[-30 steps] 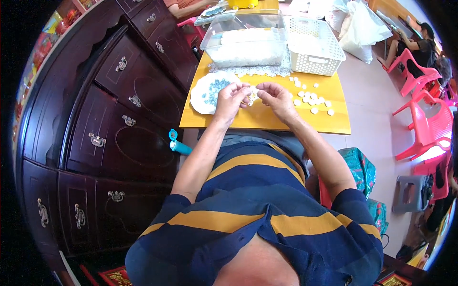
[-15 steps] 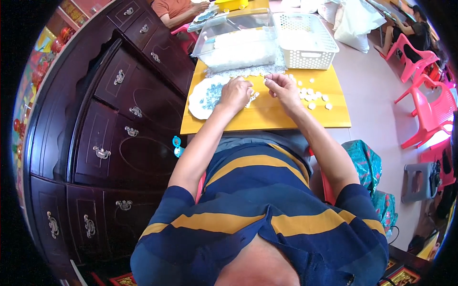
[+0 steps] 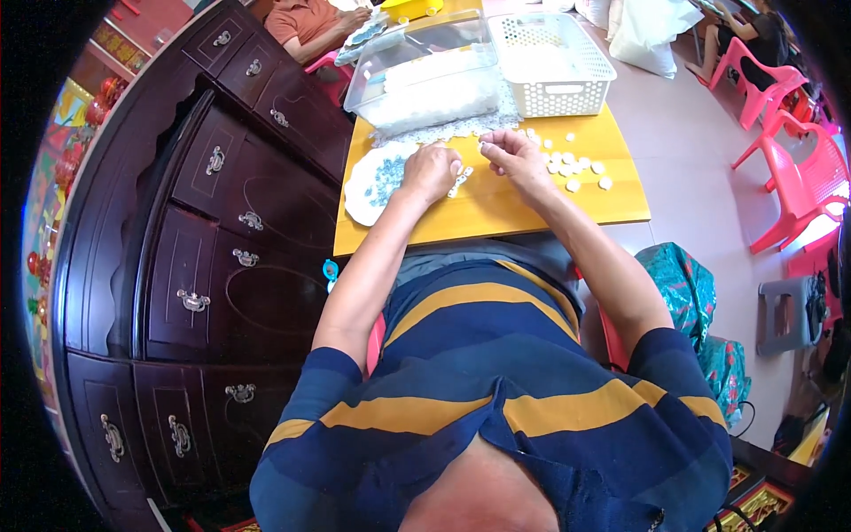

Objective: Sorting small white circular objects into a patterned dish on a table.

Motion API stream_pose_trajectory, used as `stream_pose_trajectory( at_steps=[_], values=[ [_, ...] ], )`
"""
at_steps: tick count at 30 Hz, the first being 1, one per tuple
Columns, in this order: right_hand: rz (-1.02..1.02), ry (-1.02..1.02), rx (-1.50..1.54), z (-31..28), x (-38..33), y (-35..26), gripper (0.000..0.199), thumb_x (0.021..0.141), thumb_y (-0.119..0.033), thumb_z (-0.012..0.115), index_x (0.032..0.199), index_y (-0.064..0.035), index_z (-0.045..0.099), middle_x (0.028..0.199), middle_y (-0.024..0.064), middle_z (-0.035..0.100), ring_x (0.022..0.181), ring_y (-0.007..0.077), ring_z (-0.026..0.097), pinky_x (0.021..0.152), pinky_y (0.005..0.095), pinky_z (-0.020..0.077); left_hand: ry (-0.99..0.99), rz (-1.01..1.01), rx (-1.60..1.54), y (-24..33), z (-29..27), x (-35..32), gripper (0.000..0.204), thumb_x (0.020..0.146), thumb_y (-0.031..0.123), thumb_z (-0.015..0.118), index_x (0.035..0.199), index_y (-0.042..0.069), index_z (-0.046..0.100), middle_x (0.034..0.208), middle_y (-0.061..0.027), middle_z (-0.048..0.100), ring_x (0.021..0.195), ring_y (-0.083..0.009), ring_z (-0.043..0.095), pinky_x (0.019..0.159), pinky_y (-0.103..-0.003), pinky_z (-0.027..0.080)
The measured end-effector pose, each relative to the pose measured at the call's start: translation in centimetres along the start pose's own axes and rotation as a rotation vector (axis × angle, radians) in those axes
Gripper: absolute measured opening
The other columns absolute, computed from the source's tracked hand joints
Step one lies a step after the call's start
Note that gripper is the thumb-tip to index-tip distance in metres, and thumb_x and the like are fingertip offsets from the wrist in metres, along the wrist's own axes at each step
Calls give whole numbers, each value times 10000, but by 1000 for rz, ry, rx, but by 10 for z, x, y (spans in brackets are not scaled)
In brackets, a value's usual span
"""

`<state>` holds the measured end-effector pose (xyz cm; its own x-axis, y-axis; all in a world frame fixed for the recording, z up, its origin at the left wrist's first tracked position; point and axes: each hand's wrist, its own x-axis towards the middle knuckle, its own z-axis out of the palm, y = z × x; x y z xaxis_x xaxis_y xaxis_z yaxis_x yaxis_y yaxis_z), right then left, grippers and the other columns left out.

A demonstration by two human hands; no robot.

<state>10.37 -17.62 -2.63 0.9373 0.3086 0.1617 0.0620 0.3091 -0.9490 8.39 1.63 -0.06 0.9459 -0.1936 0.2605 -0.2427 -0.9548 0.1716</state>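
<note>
My right hand (image 3: 521,161) is over the middle of the yellow table, its thumb and forefinger pinched on a small white piece (image 3: 482,145). My left hand (image 3: 433,174) is curled closed at the inner edge of a white scallop-edged plate (image 3: 356,197); what its fingers hold, if anything, is hidden. Small blue and clear bits (image 3: 386,179) lie spread on that plate. Between my hands sits a little cluster of small white pieces (image 3: 458,184). Several round white discs (image 3: 573,186) are scattered to the right of my right hand.
A clear plastic bin (image 3: 424,108) with whitish contents stands at the table's far side, beside a white perforated basket (image 3: 567,99). Dark wooden drawers (image 3: 199,222) flank the left. Pink chairs (image 3: 793,177) and a grey stool (image 3: 787,315) stand right. Another person (image 3: 306,31) sits beyond the table.
The view has shifted slightly. My left fingers have curled in closer, while my right hand keeps its pinch in nearly the same place over the table.
</note>
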Motion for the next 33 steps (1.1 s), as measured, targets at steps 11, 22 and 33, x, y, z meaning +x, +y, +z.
stream_pose_trajectory(
  at_steps=[11,22,33],
  values=[
    [-37,-60,-8,-2,3,10,147,935,-167,678,1032,-59,656,810,-37,624,657,40,528,590,197,443,-24,2,-34,-3,-2,1,100,804,167,699,845,84,739,917,-139,688,941,-329,656,856,-454,518],
    [-26,-80,-12,2,-2,9,173,933,-168,680,1054,-47,657,869,-27,646,722,44,556,646,214,476,194,-109,-556,13,-27,-16,104,898,116,631,904,12,631,823,-104,693,682,-203,686,614,-330,540],
    [84,-188,-51,17,-13,7,177,935,-175,673,1064,-55,658,848,-34,634,694,48,531,643,205,435,142,-305,-1238,13,-11,-48,117,978,117,566,1000,5,589,807,-24,619,614,-67,559,552,-225,489]
  ],
)
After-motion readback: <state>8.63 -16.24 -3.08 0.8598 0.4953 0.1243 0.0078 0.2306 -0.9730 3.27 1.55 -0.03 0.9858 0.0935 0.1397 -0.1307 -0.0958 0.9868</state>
